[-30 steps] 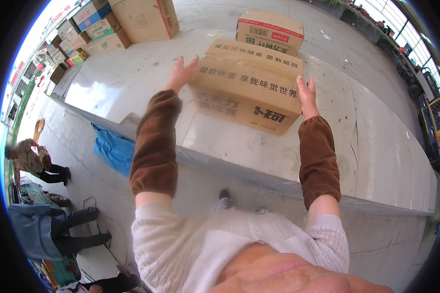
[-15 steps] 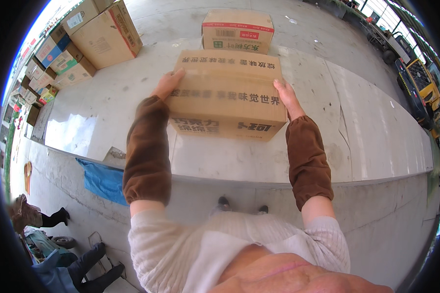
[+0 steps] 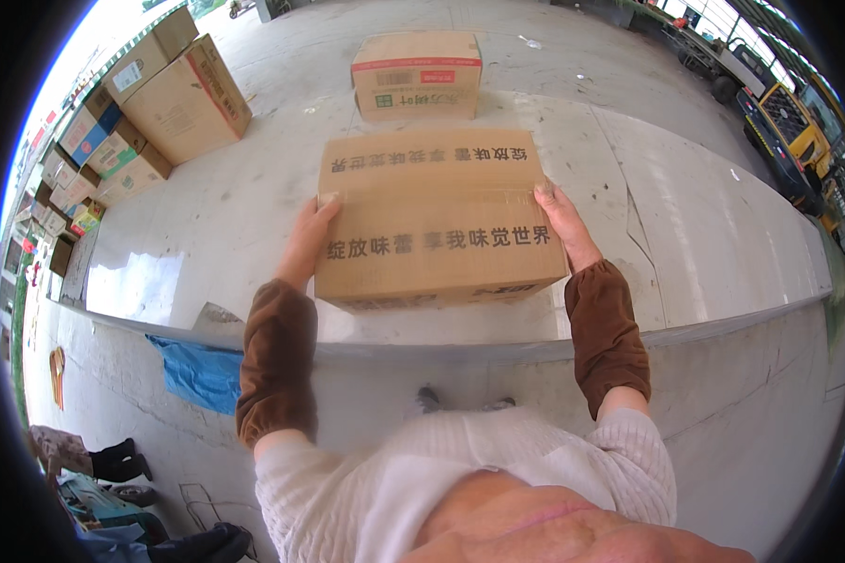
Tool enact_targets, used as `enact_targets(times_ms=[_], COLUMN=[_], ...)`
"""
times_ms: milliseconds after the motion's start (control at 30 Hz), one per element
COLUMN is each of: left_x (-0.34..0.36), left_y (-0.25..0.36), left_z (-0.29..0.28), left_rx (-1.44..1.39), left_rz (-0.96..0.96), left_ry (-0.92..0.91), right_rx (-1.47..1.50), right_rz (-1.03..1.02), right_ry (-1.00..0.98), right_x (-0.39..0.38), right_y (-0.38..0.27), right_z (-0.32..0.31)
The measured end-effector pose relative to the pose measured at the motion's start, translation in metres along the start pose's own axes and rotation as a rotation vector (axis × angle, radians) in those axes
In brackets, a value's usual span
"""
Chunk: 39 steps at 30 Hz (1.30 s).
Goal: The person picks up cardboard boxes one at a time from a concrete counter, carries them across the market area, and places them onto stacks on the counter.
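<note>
A large brown cardboard box (image 3: 432, 206) with dark printing is between my two hands, over the near half of the pale tabletop. My left hand (image 3: 312, 230) grips its left side, thumb on the upper edge. On the opposite side my right hand (image 3: 565, 223) presses in the same manner, thumb at the top edge. Fingers under or behind the sides are partly hidden. Behind it stands a smaller carton (image 3: 417, 80) with a red band, touched by neither hand.
Several cardboard boxes (image 3: 183, 98) are stacked at the far left. A blue sheet (image 3: 197, 371) hangs below the table's front edge. A yellow vehicle (image 3: 787, 141) stands at the far right. Another person's dark-clothed legs (image 3: 197, 544) show at lower left, beside a cart frame.
The large box has come nearer to me with both hands on it, and its top faces me more. A gap to the smaller carton now shows.
</note>
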<state>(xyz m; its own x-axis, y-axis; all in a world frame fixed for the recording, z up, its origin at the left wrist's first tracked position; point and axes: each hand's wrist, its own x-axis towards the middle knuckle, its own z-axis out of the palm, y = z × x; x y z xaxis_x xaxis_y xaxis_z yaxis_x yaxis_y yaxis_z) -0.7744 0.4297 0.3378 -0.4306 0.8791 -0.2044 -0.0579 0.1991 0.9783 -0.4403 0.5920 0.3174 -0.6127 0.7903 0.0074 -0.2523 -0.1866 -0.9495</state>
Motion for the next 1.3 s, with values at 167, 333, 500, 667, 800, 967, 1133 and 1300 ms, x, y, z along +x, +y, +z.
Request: enact_targets(times_ms=[167, 333, 500, 667, 800, 967, 1133, 1300], left_x=[0.016, 0.060, 0.142, 0.239, 0.284, 0.320, 0.321, 0.306], left_y=[-0.001, -0.008, -0.027, -0.036, -0.032, -0.041, -0.050, -0.082], left_z=[0.010, 0.014, 0.017, 0.055, 0.112, 0.177, 0.246, 0.322], left_rx=[-0.131, -0.085, -0.064, -0.038, 0.039, 0.139, 0.303, 0.330], left_rz=[0.034, 0.052, 0.118, 0.210, 0.277, 0.344, 0.376, 0.411], left_ry=[-0.095, -0.188, -0.353, -0.547, -0.811, -1.089, -1.297, -1.474], right_rx=[-0.041, 0.075, -0.059, -0.226, -0.182, -0.350, -0.457, -0.673], right_rz=[-0.139, -0.167, -0.220, -0.357, -0.396, -0.333, -0.153, 0.011], right_ry=[0.210, 0.300, 0.591, 0.792, 1.117, 1.475, 1.749, 1.952], right_x=[-0.021, -0.020, -0.003, 0.010, -0.010, -0.024, -0.046, -0.077], right_y=[0.007, 0.017, 0.027, 0.044, 0.062, 0.086, 0.124, 0.155], right_z=[0.000, -0.001, 0.015, 0.008, 0.020, 0.038, 0.039, 0.031])
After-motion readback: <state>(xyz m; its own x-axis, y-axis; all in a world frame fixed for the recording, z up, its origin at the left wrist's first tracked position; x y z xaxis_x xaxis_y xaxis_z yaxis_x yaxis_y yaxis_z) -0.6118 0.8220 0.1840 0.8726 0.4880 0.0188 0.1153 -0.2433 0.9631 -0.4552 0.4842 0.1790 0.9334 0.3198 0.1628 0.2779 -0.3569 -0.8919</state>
